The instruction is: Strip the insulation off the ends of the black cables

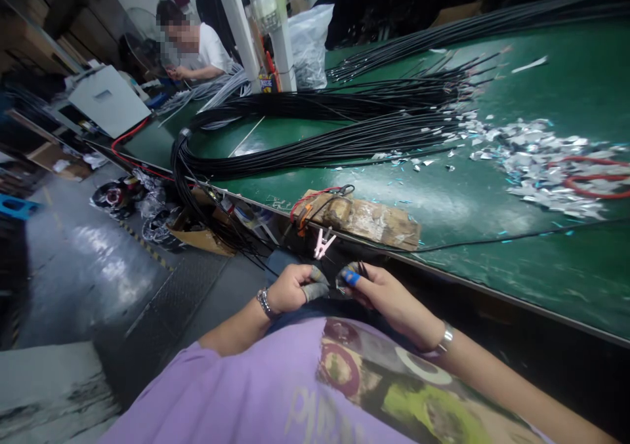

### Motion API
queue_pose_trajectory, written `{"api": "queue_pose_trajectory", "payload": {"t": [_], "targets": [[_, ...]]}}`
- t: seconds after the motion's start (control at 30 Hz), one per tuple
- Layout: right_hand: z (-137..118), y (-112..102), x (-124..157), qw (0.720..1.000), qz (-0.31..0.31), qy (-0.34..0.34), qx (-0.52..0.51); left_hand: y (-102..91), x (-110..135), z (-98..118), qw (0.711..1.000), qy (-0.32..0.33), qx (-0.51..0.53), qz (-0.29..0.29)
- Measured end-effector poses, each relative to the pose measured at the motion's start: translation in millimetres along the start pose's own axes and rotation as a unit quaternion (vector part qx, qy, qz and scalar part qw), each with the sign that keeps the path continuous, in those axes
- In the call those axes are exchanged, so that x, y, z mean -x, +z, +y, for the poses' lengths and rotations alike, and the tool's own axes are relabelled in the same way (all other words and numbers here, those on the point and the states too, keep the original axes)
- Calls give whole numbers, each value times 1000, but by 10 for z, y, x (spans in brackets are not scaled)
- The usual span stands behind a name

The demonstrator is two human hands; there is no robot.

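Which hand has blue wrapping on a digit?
The right hand: its blue wrapping sets it apart from the left hand, whose visible finger coverings are greyish.

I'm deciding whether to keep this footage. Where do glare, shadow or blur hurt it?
Head view: pale glare lies on the green table and the grey floor; head view: the space under the table's edge sits in deep shadow; head view: pixelation masks the co-worker's head; head view: thin wire ends by the right hand are too small and soft to make out.

Left hand (294, 288) near right hand (370, 285), fingers (315, 291) curled inward
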State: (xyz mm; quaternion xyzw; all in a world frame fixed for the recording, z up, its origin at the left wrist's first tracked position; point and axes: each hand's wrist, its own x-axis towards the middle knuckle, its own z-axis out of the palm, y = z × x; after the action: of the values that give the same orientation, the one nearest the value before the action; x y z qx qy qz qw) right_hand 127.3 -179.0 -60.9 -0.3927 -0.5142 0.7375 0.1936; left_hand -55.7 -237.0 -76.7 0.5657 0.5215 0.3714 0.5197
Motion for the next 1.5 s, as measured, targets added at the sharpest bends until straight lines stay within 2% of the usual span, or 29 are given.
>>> {"api": "queue_pose_trajectory", "payload": {"t": [0.17, 0.67, 1.0, 1.23, 1.37, 1.5], "targets": [[27, -46, 36, 998, -41, 28, -47, 15, -8, 20, 996, -64, 62, 24], [82, -17, 28, 993, -82, 45, -76, 23, 5, 26, 992, -73, 93, 44], [27, -25, 48, 995, -76, 39, -49, -1, 3, 48, 996, -54, 71, 16], [24, 17, 7, 996, -62, 58, -15, 0, -7, 18, 998, -35, 41, -24], [35, 22, -5, 999, -38, 16, 30, -1, 2, 20, 997, -43, 63, -29], [29, -22, 39, 986, 21, -125, 112, -11, 20, -16, 988, -75, 130, -24]]}}
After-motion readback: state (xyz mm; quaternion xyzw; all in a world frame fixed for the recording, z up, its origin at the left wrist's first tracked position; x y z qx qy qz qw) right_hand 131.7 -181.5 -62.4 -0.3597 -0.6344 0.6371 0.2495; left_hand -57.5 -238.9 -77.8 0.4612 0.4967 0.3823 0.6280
